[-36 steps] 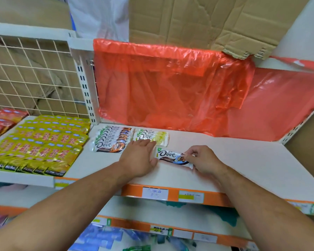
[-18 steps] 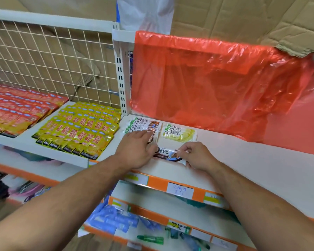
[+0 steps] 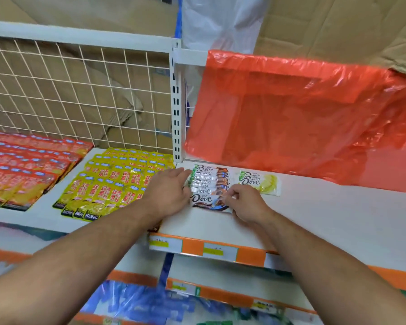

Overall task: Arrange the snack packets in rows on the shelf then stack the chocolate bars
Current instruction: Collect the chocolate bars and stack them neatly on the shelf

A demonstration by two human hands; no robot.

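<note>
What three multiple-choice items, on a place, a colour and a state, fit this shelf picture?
1. Where is the pale green Dove chocolate bar relative to the overlapping row of brown-and-white Dove bars? A: left of it. B: right of it. C: on top of it.
2. What colour is the thin plastic sheet hanging behind the white shelf? A: blue. B: green. C: orange-red.
3. What is the right hand doing? A: pinching the end of the frontmost brown-and-white Dove bar. B: hanging idle. C: holding a box.
Answers: B, it lies flat beside the row's right side; C, it is orange-red throughout; A, its fingers curl on the wrapper's end.
</note>
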